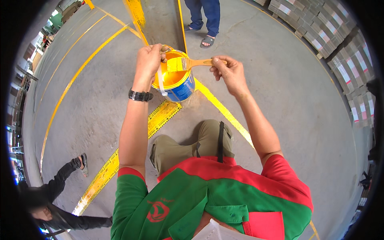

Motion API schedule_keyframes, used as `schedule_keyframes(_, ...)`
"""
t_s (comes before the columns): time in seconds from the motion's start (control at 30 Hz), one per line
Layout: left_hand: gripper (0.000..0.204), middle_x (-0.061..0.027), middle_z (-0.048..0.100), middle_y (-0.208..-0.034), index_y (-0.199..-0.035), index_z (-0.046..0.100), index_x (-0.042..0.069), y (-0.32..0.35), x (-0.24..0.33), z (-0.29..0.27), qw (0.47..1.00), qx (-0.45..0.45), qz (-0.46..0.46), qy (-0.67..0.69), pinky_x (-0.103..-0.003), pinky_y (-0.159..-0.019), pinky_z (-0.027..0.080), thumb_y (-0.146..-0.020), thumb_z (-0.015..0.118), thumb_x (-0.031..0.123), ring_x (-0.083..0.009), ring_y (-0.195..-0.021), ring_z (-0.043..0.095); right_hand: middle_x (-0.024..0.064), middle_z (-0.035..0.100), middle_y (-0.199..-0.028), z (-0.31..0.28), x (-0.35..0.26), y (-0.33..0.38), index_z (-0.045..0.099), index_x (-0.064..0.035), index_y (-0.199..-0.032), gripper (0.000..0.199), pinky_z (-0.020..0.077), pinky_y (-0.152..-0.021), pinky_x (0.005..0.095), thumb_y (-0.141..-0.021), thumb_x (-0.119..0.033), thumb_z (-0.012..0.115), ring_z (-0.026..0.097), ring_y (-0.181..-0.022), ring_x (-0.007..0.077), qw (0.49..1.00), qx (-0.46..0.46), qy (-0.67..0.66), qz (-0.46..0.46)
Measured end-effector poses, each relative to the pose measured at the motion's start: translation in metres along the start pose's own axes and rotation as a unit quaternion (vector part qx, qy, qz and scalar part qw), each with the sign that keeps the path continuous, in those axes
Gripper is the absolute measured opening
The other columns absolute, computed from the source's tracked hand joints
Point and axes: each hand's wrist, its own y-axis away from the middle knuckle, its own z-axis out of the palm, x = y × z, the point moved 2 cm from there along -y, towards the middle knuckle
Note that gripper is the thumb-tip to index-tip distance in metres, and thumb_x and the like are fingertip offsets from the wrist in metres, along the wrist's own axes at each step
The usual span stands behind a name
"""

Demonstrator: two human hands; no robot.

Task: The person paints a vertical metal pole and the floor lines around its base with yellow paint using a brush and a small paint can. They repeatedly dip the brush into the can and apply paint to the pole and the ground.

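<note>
A blue paint bucket (182, 90) with a yellow-smeared rim and yellow paint inside hangs or stands in front of my knees; I cannot tell whether it touches the floor. My left hand (149, 62), with a black-strapped watch on its wrist, is closed at the bucket's left rim, beside the white handle strip (161, 82). My right hand (231, 74) pinches the end of a paintbrush's wooden handle (201, 63). The brush lies level across the bucket's mouth, its bristles (175, 65) coated in yellow and pointing toward my left hand.
A steel column (162, 26) with yellow edges rises just beyond the bucket. Yellow lines (224, 110) and a wide yellow strip (98, 180) mark the grey floor. One person (205, 18) stands beyond; another (60, 192) is at lower left. Stacked grey bundles (316, 28) stand at far right.
</note>
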Motion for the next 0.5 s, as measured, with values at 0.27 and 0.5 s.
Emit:
schedule_keyframes(0.27,0.027,-0.0031,0.060,-0.066,-0.093,0.068,-0.007,0.018,-0.005,-0.011,0.999,0.006,-0.036,0.015,-0.027,-0.062,0.046,-0.099,0.055,0.015,-0.0121,-0.061,0.056,0.0092,0.068,-0.078,0.001,0.045,0.003,0.064,0.0028,-0.106,0.021,0.0495,-0.054,0.0282,-0.104,-0.017,0.060,0.059,-0.059,0.0141,0.953,0.027,-0.259,0.154)
schedule_keyframes(0.5,0.031,-0.0057,0.063,-0.066,-0.087,0.072,-0.005,0.028,-0.027,-0.027,1.000,0.024,-0.011,-0.005,-0.029,-0.058,0.044,-0.097,0.056,0.019,-0.0129,-0.059,0.057,0.0093,0.071,-0.081,0.026,-0.048,-0.075,0.071,-0.0001,-0.109,0.015,0.0504,-0.057,0.0292,-0.099,-0.011,0.067,0.063,-0.065,0.0137,0.974,0.014,0.084,-0.209)
